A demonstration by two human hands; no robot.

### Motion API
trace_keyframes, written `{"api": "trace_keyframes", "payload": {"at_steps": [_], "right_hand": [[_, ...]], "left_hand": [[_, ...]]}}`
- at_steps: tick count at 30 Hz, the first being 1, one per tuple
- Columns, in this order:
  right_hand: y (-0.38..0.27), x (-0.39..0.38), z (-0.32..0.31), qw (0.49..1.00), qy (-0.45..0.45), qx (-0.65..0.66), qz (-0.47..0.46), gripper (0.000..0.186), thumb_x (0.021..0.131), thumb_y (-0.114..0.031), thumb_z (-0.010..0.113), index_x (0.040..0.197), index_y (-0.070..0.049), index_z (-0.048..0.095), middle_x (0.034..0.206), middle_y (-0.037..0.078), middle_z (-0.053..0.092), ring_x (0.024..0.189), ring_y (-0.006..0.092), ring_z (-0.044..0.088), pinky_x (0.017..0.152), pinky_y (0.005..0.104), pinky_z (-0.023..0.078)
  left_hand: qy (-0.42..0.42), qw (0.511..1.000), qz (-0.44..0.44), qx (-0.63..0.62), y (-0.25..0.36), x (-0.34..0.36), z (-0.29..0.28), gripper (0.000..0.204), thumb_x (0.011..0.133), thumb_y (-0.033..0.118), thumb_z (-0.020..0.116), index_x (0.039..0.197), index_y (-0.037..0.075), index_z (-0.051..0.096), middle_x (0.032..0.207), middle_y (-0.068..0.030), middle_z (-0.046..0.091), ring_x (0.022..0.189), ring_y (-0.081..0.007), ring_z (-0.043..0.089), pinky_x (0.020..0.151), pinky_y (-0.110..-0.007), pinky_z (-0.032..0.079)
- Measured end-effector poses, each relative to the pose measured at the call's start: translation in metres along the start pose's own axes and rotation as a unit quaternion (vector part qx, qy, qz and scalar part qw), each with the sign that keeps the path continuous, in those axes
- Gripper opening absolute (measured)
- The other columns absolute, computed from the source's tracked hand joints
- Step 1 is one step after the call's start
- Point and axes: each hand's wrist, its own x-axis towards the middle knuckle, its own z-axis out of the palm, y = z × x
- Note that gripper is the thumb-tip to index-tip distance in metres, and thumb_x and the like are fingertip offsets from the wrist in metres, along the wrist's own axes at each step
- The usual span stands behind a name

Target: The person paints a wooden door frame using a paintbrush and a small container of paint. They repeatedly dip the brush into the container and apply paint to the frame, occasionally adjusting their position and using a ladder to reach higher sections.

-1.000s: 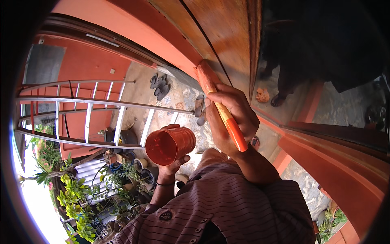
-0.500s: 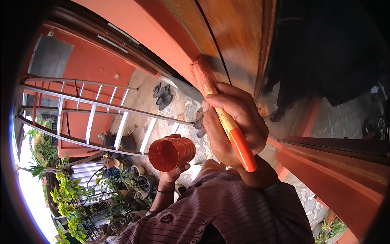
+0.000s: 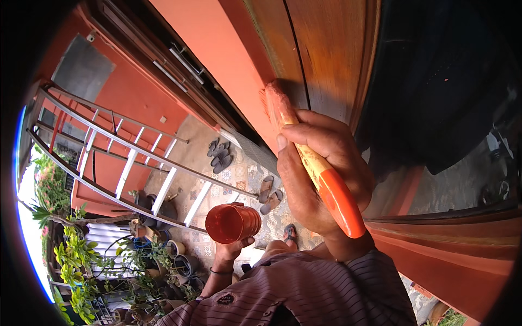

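My right hand (image 3: 318, 168) grips a paintbrush (image 3: 321, 174) with an orange handle; its paint-coated bristles press against the orange-red painted wall strip (image 3: 228, 60) next to a brown wooden frame (image 3: 321, 49). Lower down, my left hand (image 3: 231, 251) holds up an orange-red plastic cup (image 3: 232, 223) by its base, its open mouth facing left. A dark band circles my left wrist. My striped maroon sleeve fills the bottom of the view.
A metal ladder (image 3: 136, 157) leans across the left side. Far below lie a patterned tiled floor with several sandals (image 3: 220, 155), potted plants (image 3: 81, 255) and pots. A dark glass pane (image 3: 446, 81) sits at the right, with an orange ledge (image 3: 451, 255) beneath.
My right hand has pushed the brush higher up along the wall strip and come closer to the camera. The left hand with the cup has stayed low and drifted slightly right.
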Motion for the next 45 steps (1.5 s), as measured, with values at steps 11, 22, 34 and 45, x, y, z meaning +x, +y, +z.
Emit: {"api": "trace_keyframes", "payload": {"at_steps": [11,22,34,45], "right_hand": [[-0.016,0.048,0.004,0.999,-0.014,0.036,-0.025,0.017,0.094,0.006,0.077,0.110,0.004,0.073,0.110,0.015,0.077,0.096,0.0153,0.074,0.085,0.0278,0.060],[-0.030,0.090,0.027,0.991,0.026,0.130,-0.035,0.016,0.090,0.009,0.076,0.104,0.002,0.073,0.102,0.012,0.076,0.091,0.0230,0.076,0.081,0.0315,0.060],[-0.056,0.156,0.020,0.978,0.035,0.140,-0.151,0.012,0.090,0.008,0.079,0.101,0.011,0.075,0.091,0.012,0.078,0.074,0.0136,0.074,0.069,0.0248,0.061],[-0.019,0.005,-0.050,0.992,-0.021,0.123,0.016,0.017,0.094,0.006,0.078,0.109,0.006,0.070,0.114,0.023,0.076,0.099,0.0192,0.076,0.085,0.0293,0.060]], "left_hand": [[0.025,1.000,0.014,-0.003,0.005,-0.005,0.004,0.102,0.061,0.027,0.105,0.146,0.001,0.055,0.135,-0.0111,0.065,0.120,-0.0245,0.066,0.102,-0.042,0.057],[0.043,0.999,-0.003,-0.027,0.005,-0.015,0.003,0.100,0.058,0.026,0.108,0.142,0.002,0.060,0.128,-0.0062,0.070,0.116,-0.0210,0.067,0.102,-0.040,0.056],[0.047,0.996,-0.015,-0.075,0.005,-0.020,0.010,0.100,0.056,0.020,0.108,0.142,0.003,0.060,0.128,-0.0054,0.070,0.118,-0.0216,0.067,0.105,-0.041,0.054],[0.041,0.997,-0.024,-0.057,0.011,-0.027,0.024,0.100,0.057,0.026,0.109,0.141,0.003,0.060,0.125,-0.0052,0.070,0.115,-0.0207,0.067,0.103,-0.039,0.055]]}}
